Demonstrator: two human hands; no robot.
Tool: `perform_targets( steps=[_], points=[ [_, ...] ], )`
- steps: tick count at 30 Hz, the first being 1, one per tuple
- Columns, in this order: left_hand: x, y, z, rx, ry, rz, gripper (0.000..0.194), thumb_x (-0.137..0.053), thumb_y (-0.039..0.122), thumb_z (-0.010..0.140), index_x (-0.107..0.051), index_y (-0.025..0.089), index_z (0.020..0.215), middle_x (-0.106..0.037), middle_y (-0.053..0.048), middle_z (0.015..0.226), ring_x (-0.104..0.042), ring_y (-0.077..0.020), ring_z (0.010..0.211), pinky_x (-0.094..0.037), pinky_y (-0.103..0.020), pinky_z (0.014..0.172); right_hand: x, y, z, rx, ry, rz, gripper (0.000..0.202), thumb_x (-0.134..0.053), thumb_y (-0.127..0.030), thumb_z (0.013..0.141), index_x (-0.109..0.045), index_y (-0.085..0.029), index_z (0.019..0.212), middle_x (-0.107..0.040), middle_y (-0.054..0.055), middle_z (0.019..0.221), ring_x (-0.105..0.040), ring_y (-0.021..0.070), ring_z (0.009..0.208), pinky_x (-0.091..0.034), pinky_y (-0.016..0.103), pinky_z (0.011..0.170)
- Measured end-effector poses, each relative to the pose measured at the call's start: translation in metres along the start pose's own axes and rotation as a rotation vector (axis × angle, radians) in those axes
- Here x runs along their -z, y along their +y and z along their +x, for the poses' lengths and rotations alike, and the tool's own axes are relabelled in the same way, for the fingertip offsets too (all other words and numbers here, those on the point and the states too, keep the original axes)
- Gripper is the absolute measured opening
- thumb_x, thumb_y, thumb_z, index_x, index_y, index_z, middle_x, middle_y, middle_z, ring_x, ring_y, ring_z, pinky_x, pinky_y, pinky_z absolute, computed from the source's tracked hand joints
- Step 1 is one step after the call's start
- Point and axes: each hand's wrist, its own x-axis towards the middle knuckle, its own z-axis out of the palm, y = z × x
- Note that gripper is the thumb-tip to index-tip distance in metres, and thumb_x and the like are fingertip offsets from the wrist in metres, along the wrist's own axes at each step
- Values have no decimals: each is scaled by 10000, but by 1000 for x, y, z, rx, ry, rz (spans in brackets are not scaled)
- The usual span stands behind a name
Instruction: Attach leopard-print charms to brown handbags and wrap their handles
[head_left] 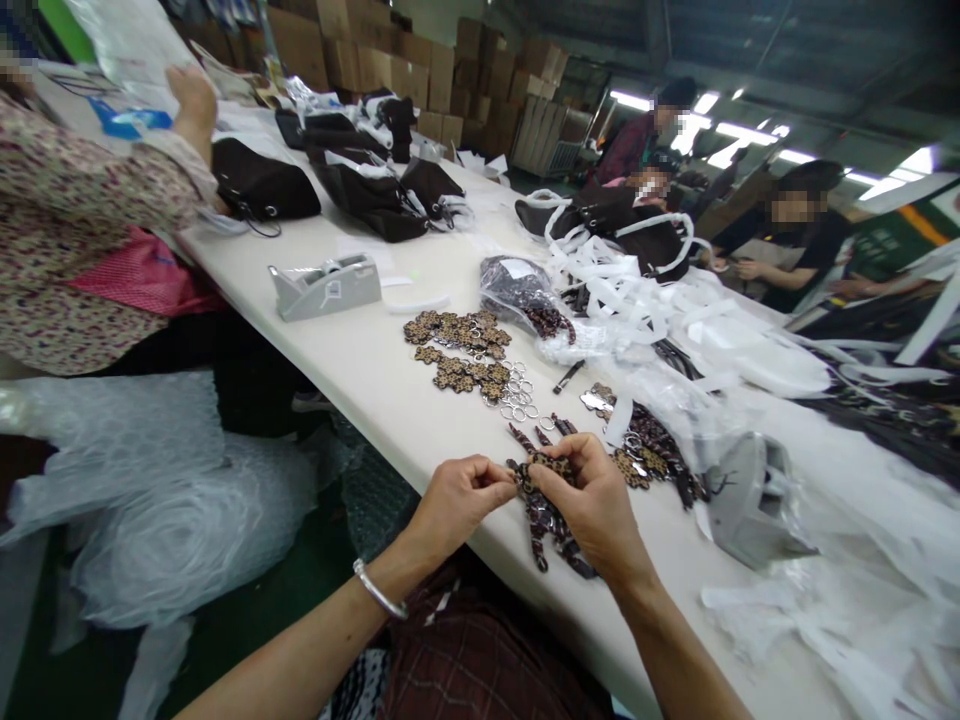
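Note:
Both my hands meet over the near table edge. My right hand (pixel 592 495) pinches a leopard-print flower-shaped charm (pixel 553 466) between thumb and fingers. My left hand (pixel 466 498) is closed in a pinch at the charm's left side; what lies between its fingertips is too small to make out. Under my hands are several dark twisted cords (pixel 538 530). Just beyond them lie loose metal key rings (pixel 519 392) and a pile of leopard-print flower charms (pixel 461 345). To the right is a heap of dark cords with charms attached (pixel 660 450).
A grey tape dispenser (pixel 330 285) stands at left, another (pixel 757 500) at right. A plastic bag of dark cords (pixel 517 285) and white strips (pixel 615 295) lie farther back. Dark bags (pixel 367 190) sit beyond. A co-worker in a floral sleeve (pixel 97 200) works at left; bubble wrap (pixel 202 530) lies below.

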Motion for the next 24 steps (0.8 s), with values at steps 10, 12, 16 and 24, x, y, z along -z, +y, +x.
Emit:
perform_targets(
  steps=[10,12,16,24],
  points=[
    [1,3,-3,-1,11,17,153,-686,289,754,-721,146,796,-746,-56,853,-653,-183,790,-486,-264,734,-2,-3,-6,-73,-28,36,283,-703,-358,780,-490,-228,915,-637,-7,755,-666,173,587,-517,281,560],
    [0,4,-5,-8,24,33,147,-685,282,758,-719,144,797,-737,-47,821,-640,-168,750,-474,-249,708,0,-3,-6,-39,-42,-46,280,-719,-313,754,-507,-231,916,-625,-21,719,-643,168,602,-503,278,580],
    [-2,3,-8,-53,42,73,110,-669,252,778,-712,151,785,-719,-33,801,-620,-149,724,-455,-230,681,4,1,-5,25,-87,-166,254,-730,-276,736,-566,-237,926,-621,-19,751,-610,173,698,-485,288,656],
    [-2,5,-11,-160,53,137,108,-635,234,814,-723,170,809,-724,-46,884,-641,-168,796,-470,-239,736,4,5,-9,10,-113,-42,188,-742,-353,751,-623,-217,802,-685,35,881,-627,194,791,-502,316,722]
  ],
)
